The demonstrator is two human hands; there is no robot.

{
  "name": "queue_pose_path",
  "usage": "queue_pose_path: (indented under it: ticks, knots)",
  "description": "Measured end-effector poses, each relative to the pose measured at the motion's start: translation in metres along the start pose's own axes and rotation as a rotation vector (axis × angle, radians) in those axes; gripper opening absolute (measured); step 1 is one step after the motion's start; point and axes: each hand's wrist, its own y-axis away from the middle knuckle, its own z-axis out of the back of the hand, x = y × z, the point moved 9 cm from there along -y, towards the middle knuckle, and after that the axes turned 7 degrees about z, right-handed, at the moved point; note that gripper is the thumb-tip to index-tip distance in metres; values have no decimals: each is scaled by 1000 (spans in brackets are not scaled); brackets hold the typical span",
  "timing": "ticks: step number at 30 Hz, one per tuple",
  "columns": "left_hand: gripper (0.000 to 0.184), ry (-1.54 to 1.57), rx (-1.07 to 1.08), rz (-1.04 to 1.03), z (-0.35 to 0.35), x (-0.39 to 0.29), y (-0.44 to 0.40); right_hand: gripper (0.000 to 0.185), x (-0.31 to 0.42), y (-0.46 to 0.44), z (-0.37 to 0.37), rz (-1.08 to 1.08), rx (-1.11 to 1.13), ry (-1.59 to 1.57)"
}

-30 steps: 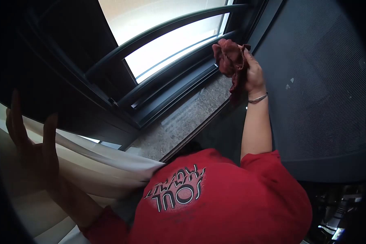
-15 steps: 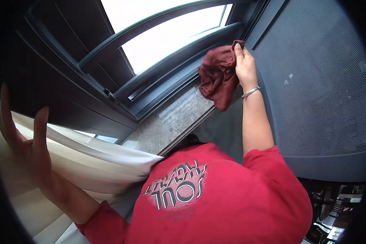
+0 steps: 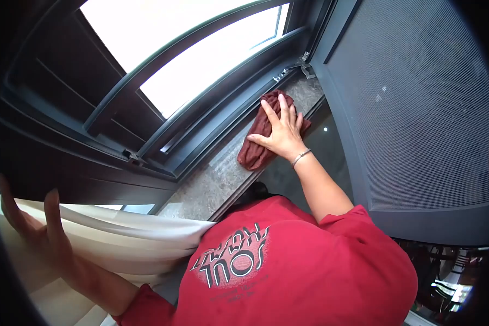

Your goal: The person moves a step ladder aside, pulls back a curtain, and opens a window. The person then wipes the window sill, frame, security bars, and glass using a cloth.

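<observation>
On the grey stone windowsill (image 3: 201,187) lies a bunched dark red cloth (image 3: 254,153). My right hand (image 3: 282,133) rests on top of it, palm down, with the fingers spread out over the fabric. A thin bracelet is on that wrist. At the far left, my left hand (image 3: 43,231) is raised with its thumb and fingers apart, holding nothing. It is near the dark window panel (image 3: 54,179) and in front of the pale curtain (image 3: 141,233); whether it touches either, I cannot tell.
A dark window frame (image 3: 201,130) runs along the sill, with a metal hinge (image 3: 307,68) at its far end. On the right stands a mesh screen panel (image 3: 413,125). Shiny dark objects (image 3: 445,277) show at the lower right.
My right hand has brought the cloth down and leftward from the raised hold onto the sill, and its fingers have spread over it. The hinge now shows. My left hand has barely moved.
</observation>
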Motion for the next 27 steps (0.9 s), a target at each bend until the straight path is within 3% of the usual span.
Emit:
queue_pose_path:
  ticks: [3, 5, 7, 11, 13, 14, 15, 17, 21, 23, 25, 27]
  knots:
    - [64, 51, 11, -7, -1, -6, 0, 69, -14, -8, -5, 10, -101, -71]
    - [65, 71, 25, 28, -2, -5, -4, 54, -31, -19, 5, 12, -296, -54]
    - [65, 47, 25, 4, -2, 0, -4, 51, -52, -36, 6, 1, -319, -78]
    - [66, 51, 29, 7, -3, -2, -5, 50, -89, -43, 46, -178, -610, -248]
    - [67, 48, 27, 19, -3, -7, -4, 54, -109, -53, 25, -242, -415, -210]
    - [67, 56, 21, 23, -3, -8, -5, 67, -109, -49, 7, -303, -267, 62]
    - [68, 72, 16, 26, -8, -4, -3, 76, -95, -44, 0, -290, -231, 82]
    - [67, 45, 4, 39, -7, 1, 0, 75, -63, -34, 1, -198, -200, 146]
    - [67, 91, 19, 35, -11, 0, -2, 58, -18, -10, 0, 87, -337, -42]
    - [67, 52, 16, 11, -14, 8, 0, 55, -19, -16, 6, 37, -344, -303]
    - [67, 2, 6, -8, -13, 7, -1, 45, -47, -33, 0, -127, -435, -909]
    - [66, 52, 42, -13, -16, -2, -3, 50, -59, -60, 24, -137, -540, -829]
